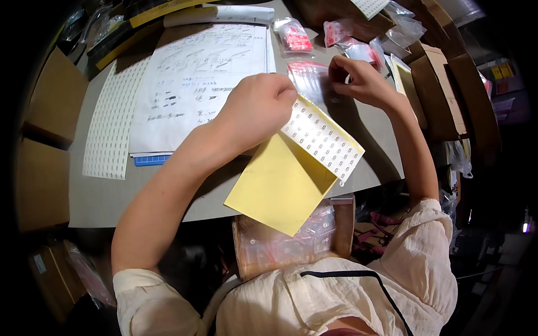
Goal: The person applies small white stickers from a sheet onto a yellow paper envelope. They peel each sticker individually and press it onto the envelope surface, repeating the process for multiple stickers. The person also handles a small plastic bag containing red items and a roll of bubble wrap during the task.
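My left hand (pixel 263 101) is closed on the upper corner of a sheet of small round labels (pixel 328 137), white with a dark mark on each. The sheet is bent over, so its yellow backing (pixel 277 187) hangs below, past the table's front edge. To the right, my right hand (pixel 361 81) is raised with thumb and fingers curled together; anything between the fingertips is too small to tell. Beside those fingertips lies a clear plastic bag (pixel 311 78) with a red band, partly hidden behind the left hand and the sheet.
Handwritten papers (pixel 196 73) lie at the left over a blue edge (pixel 151 161), next to another label sheet (pixel 115 117). More red-marked bags (pixel 294 36) are at the back. An open carton of clear bags (pixel 286 241) sits below the table edge. Cardboard boxes (pixel 443 89) stand at the right.
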Demonstrator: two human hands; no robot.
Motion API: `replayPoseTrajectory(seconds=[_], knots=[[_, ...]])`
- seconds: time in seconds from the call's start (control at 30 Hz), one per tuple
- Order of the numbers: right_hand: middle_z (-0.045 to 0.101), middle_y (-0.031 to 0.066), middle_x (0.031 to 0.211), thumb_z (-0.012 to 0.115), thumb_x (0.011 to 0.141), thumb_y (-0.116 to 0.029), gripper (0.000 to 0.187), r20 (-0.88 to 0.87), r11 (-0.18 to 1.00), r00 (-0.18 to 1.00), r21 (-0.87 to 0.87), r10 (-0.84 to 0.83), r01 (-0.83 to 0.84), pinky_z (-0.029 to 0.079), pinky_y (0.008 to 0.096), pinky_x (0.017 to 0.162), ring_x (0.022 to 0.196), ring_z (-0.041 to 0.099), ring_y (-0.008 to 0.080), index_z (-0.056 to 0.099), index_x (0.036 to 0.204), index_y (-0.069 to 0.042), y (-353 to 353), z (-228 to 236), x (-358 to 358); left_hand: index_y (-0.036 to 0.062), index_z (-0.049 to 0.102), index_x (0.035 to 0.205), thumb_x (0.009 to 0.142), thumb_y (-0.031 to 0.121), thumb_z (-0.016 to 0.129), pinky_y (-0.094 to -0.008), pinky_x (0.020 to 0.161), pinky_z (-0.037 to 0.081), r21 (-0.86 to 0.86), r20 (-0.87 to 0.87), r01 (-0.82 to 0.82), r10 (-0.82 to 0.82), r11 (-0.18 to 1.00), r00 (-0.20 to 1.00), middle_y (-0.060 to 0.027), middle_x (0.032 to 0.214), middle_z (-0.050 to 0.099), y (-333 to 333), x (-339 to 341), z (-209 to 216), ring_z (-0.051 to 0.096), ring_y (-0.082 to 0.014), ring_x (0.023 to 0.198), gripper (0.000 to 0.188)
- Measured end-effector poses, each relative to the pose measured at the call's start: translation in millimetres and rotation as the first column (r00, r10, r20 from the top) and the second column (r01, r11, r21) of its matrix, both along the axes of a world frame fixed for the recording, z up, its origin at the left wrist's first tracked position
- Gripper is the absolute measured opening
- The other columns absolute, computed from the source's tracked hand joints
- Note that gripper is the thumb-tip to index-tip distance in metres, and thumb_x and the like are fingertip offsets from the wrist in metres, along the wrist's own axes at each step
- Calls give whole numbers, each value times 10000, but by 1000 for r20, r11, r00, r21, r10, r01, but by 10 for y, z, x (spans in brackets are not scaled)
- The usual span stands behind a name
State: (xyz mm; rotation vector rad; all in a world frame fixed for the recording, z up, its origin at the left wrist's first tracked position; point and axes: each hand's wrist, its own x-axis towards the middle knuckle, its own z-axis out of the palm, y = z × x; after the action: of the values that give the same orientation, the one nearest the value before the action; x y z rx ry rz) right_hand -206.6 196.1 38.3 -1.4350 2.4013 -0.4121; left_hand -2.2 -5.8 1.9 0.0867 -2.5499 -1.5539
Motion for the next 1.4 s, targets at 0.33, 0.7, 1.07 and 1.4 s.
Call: replayPoseTrajectory(seconds=[0.33,0.7,1.07,1.4], knots=[[607,28,624,807,893,-453,460,44,886,945,364,-324,287,434,278,435,490,581,117,692,883,-8,469,121,335,-17,699,961,1005,219,582,-256,648,457,218,-103,-89,113,972,988,4,758,636,-399,-133,63,554,-61,691,267],[637,22,700,761,950,-373,369,602,978,771,95,-207,188,468,280,585,621,631,100,690,924,-12,807,361,1242,-1,697,957,1010,249,591,-259,628,432,173,-69,-83,96,981,993,20,748,614,-320,-114,98,522,-51,675,277],[698,40,1010,686,1014,-191,233,468,940,883,-285,-33,186,493,259,815,906,649,135,687,1114,20,851,-45,1530,17,703,888,999,129,558,-284,641,474,259,-33,-150,164,954,986,-26,757,649,-175,-98,195,589,-118,671,214],[352,227,1534,856,845,-273,906,-157,827,979,-529,127,-192,416,479,1167,1429,388,384,333,1549,-49,300,-186,1219,19,674,955,1056,153,510,-275,576,477,325,-114,-72,114,943,987,-7,788,640,-63,-107,-27,562,-98,625,235]])
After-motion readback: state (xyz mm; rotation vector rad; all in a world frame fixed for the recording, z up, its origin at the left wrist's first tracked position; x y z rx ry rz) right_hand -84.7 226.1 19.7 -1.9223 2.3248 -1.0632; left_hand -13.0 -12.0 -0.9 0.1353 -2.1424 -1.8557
